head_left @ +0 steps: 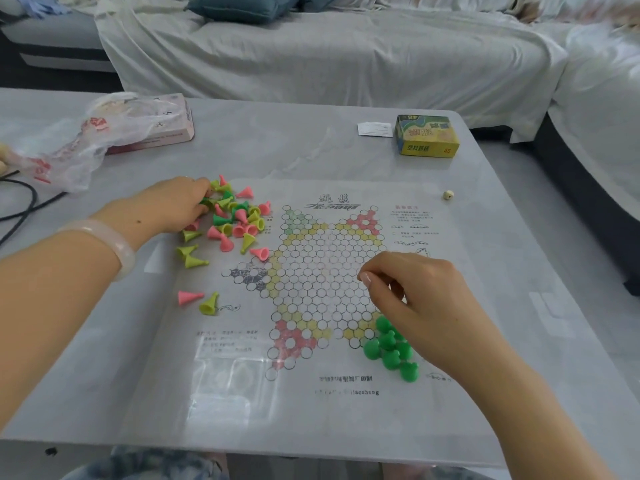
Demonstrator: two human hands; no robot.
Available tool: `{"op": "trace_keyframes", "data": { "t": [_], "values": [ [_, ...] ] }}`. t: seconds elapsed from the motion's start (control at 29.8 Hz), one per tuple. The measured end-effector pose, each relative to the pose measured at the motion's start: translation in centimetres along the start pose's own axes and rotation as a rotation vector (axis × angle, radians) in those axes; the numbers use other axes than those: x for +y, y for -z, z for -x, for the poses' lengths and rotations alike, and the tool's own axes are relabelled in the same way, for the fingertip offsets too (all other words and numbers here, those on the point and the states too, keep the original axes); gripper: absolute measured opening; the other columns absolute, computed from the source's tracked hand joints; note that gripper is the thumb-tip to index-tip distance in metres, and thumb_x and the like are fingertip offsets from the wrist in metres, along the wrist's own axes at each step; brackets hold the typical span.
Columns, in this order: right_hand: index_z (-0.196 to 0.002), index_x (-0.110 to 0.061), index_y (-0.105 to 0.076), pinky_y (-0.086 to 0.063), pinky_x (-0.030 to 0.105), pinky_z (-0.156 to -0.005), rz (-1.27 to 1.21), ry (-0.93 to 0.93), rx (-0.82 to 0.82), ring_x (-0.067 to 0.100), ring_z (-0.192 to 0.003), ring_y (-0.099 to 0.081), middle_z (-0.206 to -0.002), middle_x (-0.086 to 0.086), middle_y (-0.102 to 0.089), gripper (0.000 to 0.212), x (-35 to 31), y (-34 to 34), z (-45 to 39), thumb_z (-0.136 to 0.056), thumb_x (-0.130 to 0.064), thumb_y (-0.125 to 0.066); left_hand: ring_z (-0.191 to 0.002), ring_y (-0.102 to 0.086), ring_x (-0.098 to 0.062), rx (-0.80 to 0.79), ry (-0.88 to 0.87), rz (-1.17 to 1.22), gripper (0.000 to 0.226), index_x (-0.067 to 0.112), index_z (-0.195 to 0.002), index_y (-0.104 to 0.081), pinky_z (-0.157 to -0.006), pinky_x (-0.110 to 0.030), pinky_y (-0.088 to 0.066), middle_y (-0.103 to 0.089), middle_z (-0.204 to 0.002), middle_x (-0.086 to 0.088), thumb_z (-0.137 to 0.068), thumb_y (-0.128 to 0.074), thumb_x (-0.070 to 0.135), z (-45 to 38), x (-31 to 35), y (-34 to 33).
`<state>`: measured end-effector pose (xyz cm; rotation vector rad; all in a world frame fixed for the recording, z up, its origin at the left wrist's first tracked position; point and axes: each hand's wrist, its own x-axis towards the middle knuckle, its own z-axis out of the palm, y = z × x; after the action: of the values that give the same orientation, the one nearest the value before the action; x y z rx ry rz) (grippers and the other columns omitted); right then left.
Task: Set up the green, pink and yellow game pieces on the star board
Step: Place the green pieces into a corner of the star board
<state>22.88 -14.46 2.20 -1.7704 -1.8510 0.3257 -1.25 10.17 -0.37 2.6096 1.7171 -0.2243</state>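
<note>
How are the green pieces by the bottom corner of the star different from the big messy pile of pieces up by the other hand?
The green group stands upright on the star board; most of the mixed pile lies tipped over beside it. The green group is one colour; the pile mixes green, pink and yellow. The green group sits packed together near the right hand; the pile is scattered, with the left hand reaching into it. Both are small cone-shaped plastic pieces.

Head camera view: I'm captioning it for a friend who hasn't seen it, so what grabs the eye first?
The heap of pink, yellow and green pieces at the board's upper left, with the left hand reaching into it. Next, the standing green pieces on the star board's lower right point, beside the right hand.
</note>
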Motion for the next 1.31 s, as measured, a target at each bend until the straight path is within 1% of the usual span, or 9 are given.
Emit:
{"op": "trace_keyframes", "data": {
  "t": [0.24, 0.34, 0.44, 0.54, 0.64, 0.74, 0.97, 1.14, 1.31],
  "values": [
    [-0.085, -0.018, -0.063, -0.047, 0.031, -0.064, -0.007, -0.018, -0.013, 0.011, -0.066, -0.053, -0.069, -0.007, -0.059, 0.017, -0.1, 0.2, 0.1, -0.090, -0.024, -0.048, -0.102, -0.051, -0.036, 0.143, 0.053, 0.246, 0.032, 0.002, -0.117, -0.049, -0.084, -0.037, -0.039, -0.055, -0.115, -0.024, -0.090, -0.053, 0.018, 2.0, 0.2, 2.4],
    [-0.084, -0.018, -0.063, -0.048, 0.032, -0.064, -0.006, -0.010, -0.003, 0.011, -0.065, -0.052, -0.067, -0.007, -0.058, 0.016, -0.1, 0.2, 0.1, -0.090, -0.024, -0.049, -0.085, -0.050, -0.023, 0.236, 0.074, 0.567, 0.029, 0.011, -0.116, -0.051, -0.070, -0.029, -0.039, -0.054, -0.101, -0.008, -0.090, -0.054, 0.022, 5.2, 3.0, 4.6],
    [-0.089, -0.020, -0.063, -0.046, 0.028, -0.065, -0.028, -0.010, 0.018, 0.005, -0.064, -0.051, -0.066, -0.014, -0.054, 0.014, -0.3, 0.1, 0.1, -0.090, -0.023, -0.049, -0.073, -0.052, -0.006, 0.156, -0.015, 0.858, 0.019, 0.024, -0.109, -0.051, -0.059, -0.016, -0.037, -0.053, -0.089, 0.010, -0.090, -0.052, 0.023, 9.8, 7.4, 5.2],
    [-0.098, -0.025, -0.062, -0.046, 0.023, -0.066, -0.078, -0.035, 0.044, 0.002, -0.065, -0.051, -0.068, -0.018, -0.053, 0.015, -0.8, -0.2, 0.2, -0.089, -0.027, -0.050, -0.078, -0.049, 0.006, 0.041, -0.140, 0.887, 0.016, 0.032, -0.104, -0.047, -0.060, -0.009, -0.036, -0.051, -0.090, 0.018, -0.089, -0.050, 0.028, 13.3, 11.1, 4.5],
    [-0.103, -0.026, -0.061, -0.046, 0.020, -0.067, -0.155, -0.028, 0.080, 0.006, -0.070, -0.056, -0.074, -0.014, -0.059, 0.018, -1.5, -0.2, 0.3, -0.087, -0.029, -0.053, -0.079, -0.053, 0.002, -0.021, -0.179, 1.019, 0.009, 0.036, -0.094, -0.049, -0.066, -0.011, -0.046, -0.055, -0.091, 0.013, -0.088, -0.053, 0.030, 15.4, 13.2, 3.3],
    [-0.094, -0.025, -0.063, -0.044, 0.016, -0.064, -0.238, 0.000, 0.102, 0.008, -0.074, -0.055, -0.075, -0.012, -0.062, 0.012, -2.0, -0.2, 0.5, -0.086, -0.029, -0.056, -0.069, -0.052, 0.004, -0.067, -0.175, 1.224, 0.011, 0.032, -0.098, -0.055, -0.065, -0.013, -0.047, -0.054, -0.082, 0.008, -0.088, -0.054, 0.027, 16.6, 14.1, 1.9],
    [-0.076, -0.022, -0.062, -0.045, 0.020, -0.062, -0.225, -0.009, 0.072, 0.009, -0.072, -0.054, -0.065, -0.015, -0.058, 0.005, -1.8, -1.1, 0.8, -0.080, -0.020, -0.064, -0.075, -0.052, -0.005, -0.058, -0.211, 1.268, 0.009, 0.033, -0.096, -0.053, -0.069, -0.021, -0.047, -0.054, -0.084, 0.007, -0.088, -0.054, 0.028, 16.8, 14.6, 1.4],
    [-0.075, -0.020, -0.063, -0.046, 0.018, -0.062, -0.274, -0.039, 0.091, 0.008, -0.072, -0.056, -0.066, -0.014, -0.060, 0.007, -2.0, -1.5, 0.4, -0.081, -0.023, -0.063, -0.060, -0.043, 0.003, -0.029, -0.249, 1.192, 0.011, 0.029, -0.100, -0.052, -0.055, -0.012, -0.041, -0.051, -0.082, 0.009, -0.089, -0.052, 0.027, 16.5, 14.2, 1.2],
    [-0.074, -0.018, -0.062, -0.046, 0.021, -0.061, -0.238, -0.033, 0.083, 0.009, -0.071, -0.055, -0.064, -0.011, -0.059, 0.011, -2.2, -1.7, 0.3, -0.083, -0.023, -0.061, -0.061, -0.045, 0.006, -0.034, -0.282, 1.093, 0.014, 0.039, -0.091, -0.046, -0.054, -0.006, -0.041, -0.051, -0.085, 0.011, -0.091, -0.050, 0.026, 16.6, 14.0, 1.1]
  ]
}}
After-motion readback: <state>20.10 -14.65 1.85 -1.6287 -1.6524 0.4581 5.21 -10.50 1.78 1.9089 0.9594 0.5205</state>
